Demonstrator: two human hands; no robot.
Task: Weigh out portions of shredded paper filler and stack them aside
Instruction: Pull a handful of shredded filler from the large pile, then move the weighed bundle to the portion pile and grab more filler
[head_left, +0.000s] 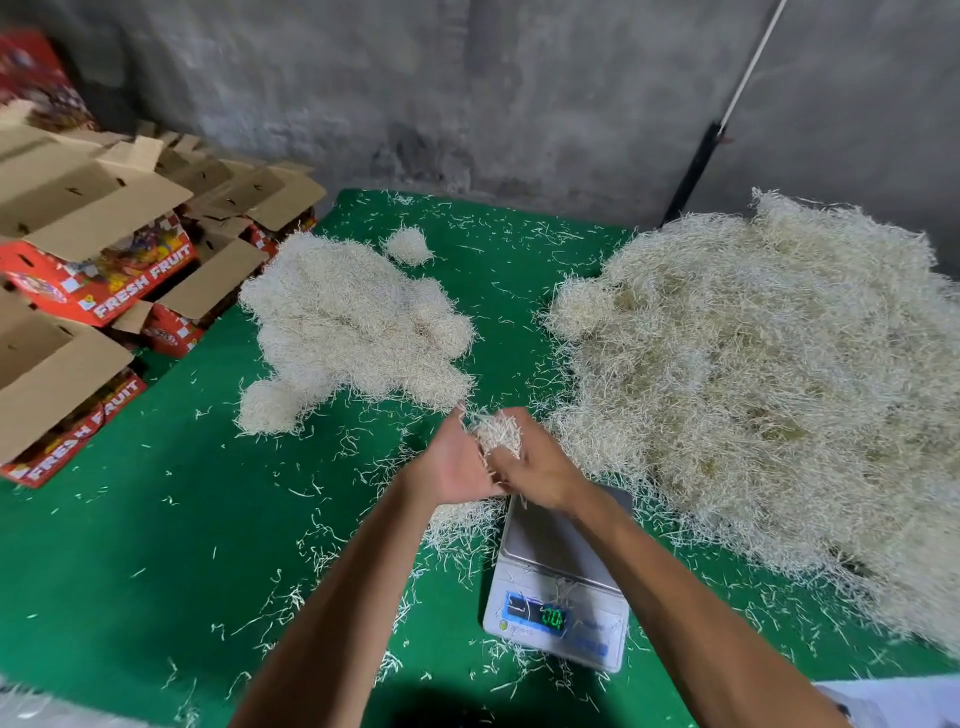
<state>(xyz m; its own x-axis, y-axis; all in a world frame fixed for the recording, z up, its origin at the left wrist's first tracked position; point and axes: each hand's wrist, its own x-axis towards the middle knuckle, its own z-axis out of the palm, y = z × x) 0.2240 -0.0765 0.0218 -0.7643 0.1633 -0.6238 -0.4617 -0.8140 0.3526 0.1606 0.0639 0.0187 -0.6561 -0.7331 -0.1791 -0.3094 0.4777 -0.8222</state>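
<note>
A small wad of pale shredded paper (497, 434) sits between my two hands above the green mat. My left hand (453, 461) cups it from the left and my right hand (540, 467) grips it from the right. Just below them a white digital scale (558, 587) lies on the mat, its steel platter bare and its green digits lit. A big loose heap of shredded paper (769, 395) fills the right side. Weighed portions (353, 322) lie bunched together at the middle left. A small tuft (465, 519) lies left of the scale.
The green mat (171, 545) is littered with stray shreds. Open cardboard fruit boxes (93, 249) with red printed sides are stacked along the left edge. A grey concrete wall stands behind, with a black and white pole (698, 166) leaning at the back right.
</note>
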